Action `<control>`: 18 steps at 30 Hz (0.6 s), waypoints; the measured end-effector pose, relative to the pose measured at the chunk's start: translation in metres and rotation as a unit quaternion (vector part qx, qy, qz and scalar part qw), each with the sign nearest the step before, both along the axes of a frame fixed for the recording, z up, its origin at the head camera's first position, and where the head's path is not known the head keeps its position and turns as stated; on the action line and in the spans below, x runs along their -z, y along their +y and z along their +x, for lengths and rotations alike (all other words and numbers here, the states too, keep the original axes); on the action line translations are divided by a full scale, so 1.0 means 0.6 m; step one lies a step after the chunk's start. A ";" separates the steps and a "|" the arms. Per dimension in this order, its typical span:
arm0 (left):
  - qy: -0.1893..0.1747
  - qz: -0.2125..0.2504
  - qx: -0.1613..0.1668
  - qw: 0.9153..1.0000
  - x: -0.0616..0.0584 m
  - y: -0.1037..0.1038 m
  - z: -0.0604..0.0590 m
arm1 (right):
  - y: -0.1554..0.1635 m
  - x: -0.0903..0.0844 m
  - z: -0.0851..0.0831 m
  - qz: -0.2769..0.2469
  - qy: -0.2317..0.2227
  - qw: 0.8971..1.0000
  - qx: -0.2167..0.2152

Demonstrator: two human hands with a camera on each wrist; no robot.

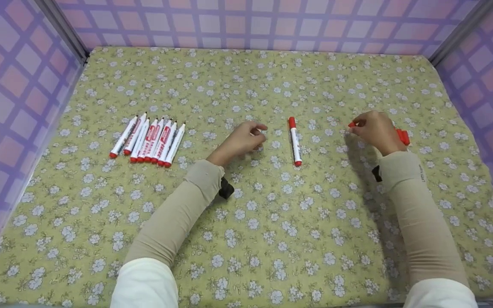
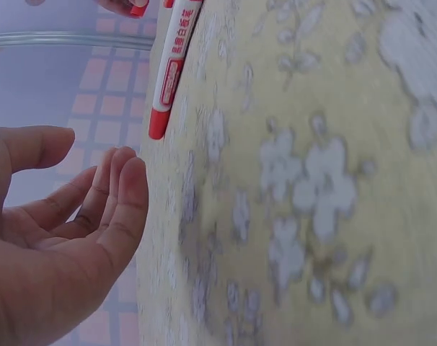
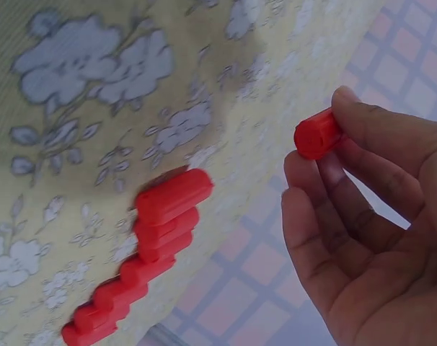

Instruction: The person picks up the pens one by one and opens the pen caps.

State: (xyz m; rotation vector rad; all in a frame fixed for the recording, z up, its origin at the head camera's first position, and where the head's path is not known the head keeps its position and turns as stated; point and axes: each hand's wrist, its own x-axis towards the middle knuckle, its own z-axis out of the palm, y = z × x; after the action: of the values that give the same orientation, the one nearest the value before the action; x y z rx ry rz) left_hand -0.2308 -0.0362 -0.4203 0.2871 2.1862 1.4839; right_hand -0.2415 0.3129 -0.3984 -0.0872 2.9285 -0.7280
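Observation:
Between thumb and fingers my right hand [image 1: 377,130] pinches a red marker cap [image 3: 318,137], held above the cloth. More red caps [image 3: 174,196] lie in a slanting row beside that hand; in the head view the wrist partly hides them. My left hand [image 1: 242,140] hovers left of centre, fingers loosely bent with nothing in them. Just right of it lies one whiteboard marker [image 1: 294,143], white with a red cap at its far end and a red base. The left wrist view shows that marker's red base [image 2: 159,124] ahead of the fingertips.
Several uncapped white markers [image 1: 154,139] lie side by side at the left, dark tips pointing away, red ends near. A yellow-green floral cloth [image 1: 246,239] covers the table. Checkered panels [image 1: 246,25] wall the back and both sides.

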 end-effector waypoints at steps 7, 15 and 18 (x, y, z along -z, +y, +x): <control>-0.034 0.027 -0.009 0.999 0.002 0.031 0.001 | 0.017 0.011 0.001 -0.005 -0.010 1.000 0.022; -0.071 0.038 -0.026 0.996 0.003 0.066 -0.009 | 0.024 0.023 0.001 0.025 -0.018 0.999 0.045; -0.070 0.041 -0.029 0.996 0.005 0.077 -0.012 | 0.024 0.025 0.003 0.030 -0.017 0.998 0.048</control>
State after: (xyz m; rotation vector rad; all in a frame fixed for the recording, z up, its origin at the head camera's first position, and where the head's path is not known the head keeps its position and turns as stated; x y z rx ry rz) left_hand -0.2381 0.0101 -0.4235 0.1422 2.0415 1.5795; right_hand -0.2399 0.3274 -0.4133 0.0731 2.9358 -0.6457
